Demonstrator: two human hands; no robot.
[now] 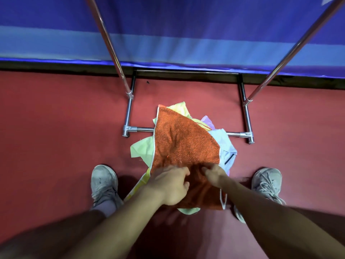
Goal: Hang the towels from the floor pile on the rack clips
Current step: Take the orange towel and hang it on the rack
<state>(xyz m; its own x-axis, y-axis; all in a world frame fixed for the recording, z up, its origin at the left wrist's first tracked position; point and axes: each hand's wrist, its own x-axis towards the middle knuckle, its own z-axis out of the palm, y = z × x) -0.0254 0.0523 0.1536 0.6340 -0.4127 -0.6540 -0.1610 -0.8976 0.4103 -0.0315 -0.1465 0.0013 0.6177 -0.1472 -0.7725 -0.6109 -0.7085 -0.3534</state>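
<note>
Head view: orange towel point(184, 143) pinched at near edge by left hand point(169, 184) and right hand point(214, 174), likely for lifting off floor pile point(141, 150) toward rack point(128, 113).

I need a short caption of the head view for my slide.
The left hand and right hand grip the orange towel atop the floor pile at the metal rack base.

Nubby orange terry towel point(183, 143); glossy, seemingly chromed rack point(128, 113).
</note>
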